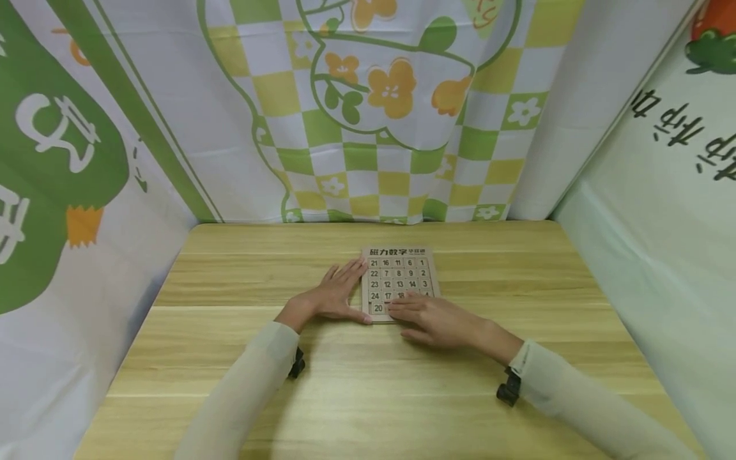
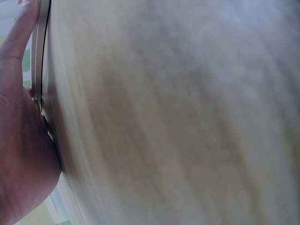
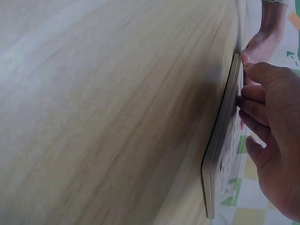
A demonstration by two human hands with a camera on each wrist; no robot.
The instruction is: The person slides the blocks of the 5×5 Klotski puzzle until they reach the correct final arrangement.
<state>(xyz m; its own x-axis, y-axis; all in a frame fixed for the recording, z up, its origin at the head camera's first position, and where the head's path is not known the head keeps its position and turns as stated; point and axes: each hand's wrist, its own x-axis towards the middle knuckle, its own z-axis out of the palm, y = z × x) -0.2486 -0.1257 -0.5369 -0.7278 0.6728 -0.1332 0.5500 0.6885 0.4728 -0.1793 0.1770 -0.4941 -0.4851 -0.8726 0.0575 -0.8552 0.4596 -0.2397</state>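
A wooden sliding number puzzle [image 1: 399, 273] lies flat on the table, its square tiles printed with black numerals under a line of Chinese characters. My left hand [image 1: 335, 297] rests against the puzzle's left side, fingers stretched along the edge and thumb by the near left corner. Fingertips of my right hand [image 1: 437, 319] touch the tiles in the lower rows, just right of tile 20, and cover several of them. In the right wrist view, the puzzle's thick edge [image 3: 220, 145] shows beside the right fingers. The left wrist view shows little beyond the left palm [image 2: 21, 145] and blurred wood.
The light wood table [image 1: 356, 396] extends around the puzzle on all sides. Behind it hangs a checked, flowered curtain [image 1: 368, 153]. Printed white cloth [image 1: 155, 211] borders the left side, and another cloth [image 1: 644, 223] the right. Each wrist wears a small black device [image 1: 508, 388].
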